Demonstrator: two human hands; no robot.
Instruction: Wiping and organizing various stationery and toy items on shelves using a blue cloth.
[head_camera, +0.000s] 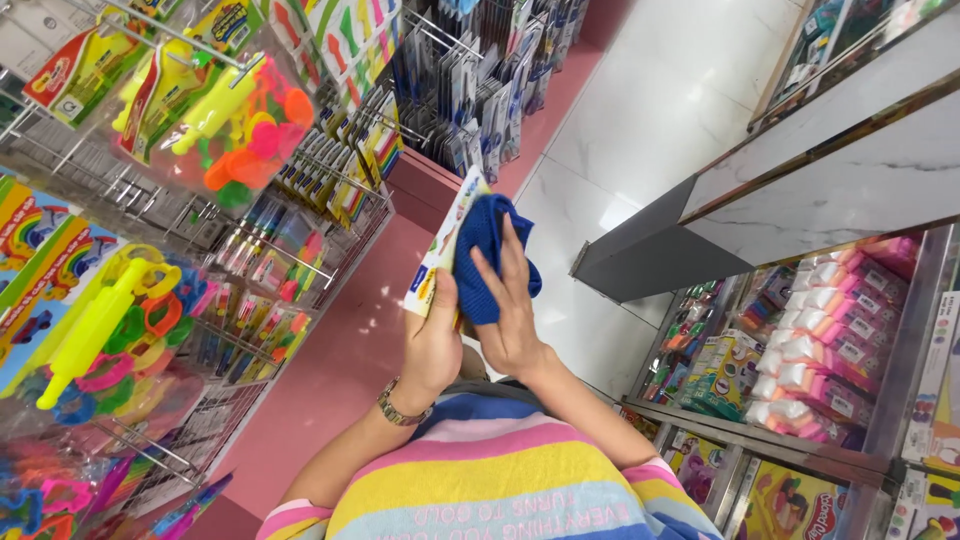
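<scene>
My left hand (432, 345), with a metal watch at the wrist, grips a flat colourful packet (438, 252) by its lower edge and holds it upright in front of my chest. Flat against the packet's face my right hand (510, 310) presses a dark blue cloth (482, 250), fingers spread over the fabric. The cloth covers most of the packet, so only the packet's left strip shows. Below both hands is my striped shirt.
Wire racks (300, 255) on the left hang bagged plastic toy sets (215, 115) and carded items. A grey-and-white counter (800, 190) stands at right above glass shelves of boxed modelling clay (830, 340). Pink and white floor (620, 130) runs between them.
</scene>
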